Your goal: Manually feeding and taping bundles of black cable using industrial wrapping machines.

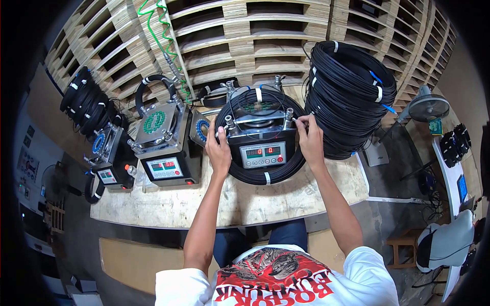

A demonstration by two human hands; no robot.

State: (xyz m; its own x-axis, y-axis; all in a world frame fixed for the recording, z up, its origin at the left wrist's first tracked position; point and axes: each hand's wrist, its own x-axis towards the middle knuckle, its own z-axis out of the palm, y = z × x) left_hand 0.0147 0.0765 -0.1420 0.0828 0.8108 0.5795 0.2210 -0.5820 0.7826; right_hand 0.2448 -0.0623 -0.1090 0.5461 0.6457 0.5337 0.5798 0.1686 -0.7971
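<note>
A polishing machine [285, 137] with a lit red-digit display [264, 154] stands in front of me on a wooden workbench. A large coil of black cable [267, 177], tied with white bands, hangs around it, and thin loops cross its metal top. My left hand [218, 154] is at the machine's left side, fingers bent near the left clamp post [229, 121]; what they grip is too small to tell. My right hand [311, 138] pinches beside the right clamp post [289, 114], its thumb and finger closed together; what lies between them is not clear.
Two similar machines [164, 148] [105, 153] stand left on the workbench [148, 206]. A tall stack of black cable coils [334, 109] rises at right, with more coils [84, 102] far left. Wooden pallets [235, 30] line the back; a green air hose [166, 38] hangs there. A fan [427, 107] stands right.
</note>
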